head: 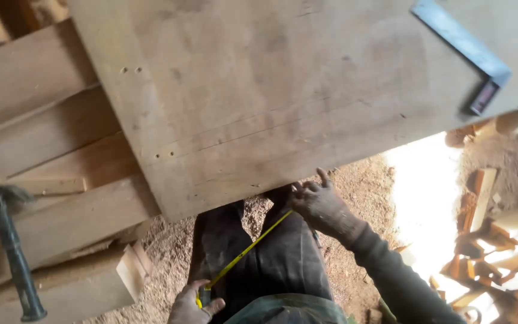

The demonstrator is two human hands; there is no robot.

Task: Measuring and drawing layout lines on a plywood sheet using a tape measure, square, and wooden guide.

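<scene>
In the head view, a yellow tape measure [248, 249] is seen stretched in a thin slanted line between the two hands, below the near edge of a broad wooden panel [283, 90]. The tape's blade is narrow and bright yellow with a darker underside, and it is drawn taut from lower left to upper right across the person's dark trousers [271, 258]. Its case, small and partly yellow, is gripped in the left hand [194, 306], whose fingers [214, 307] are curled closed around it at the bottom of the view. The far end of the blade is held by the right hand [319, 204] just under the panel's edge; the fingers [324, 177] there are bent and loosely spread, with one raised against the wood, and the exact pinch on the tape's tip cannot be made out. The panel is pale, dusty and marked with faint pencil lines and small nail holes. Well above and to the right of the right hand, a metal try square [463, 45] is laid on the panel. Far to the left of the left hand, a dark hammer [10, 246] is rested on stacked planks [43, 120]. Sawdust [361, 192] is spread over the ground beneath, and offcuts [499, 240] are scattered to the right.
</scene>
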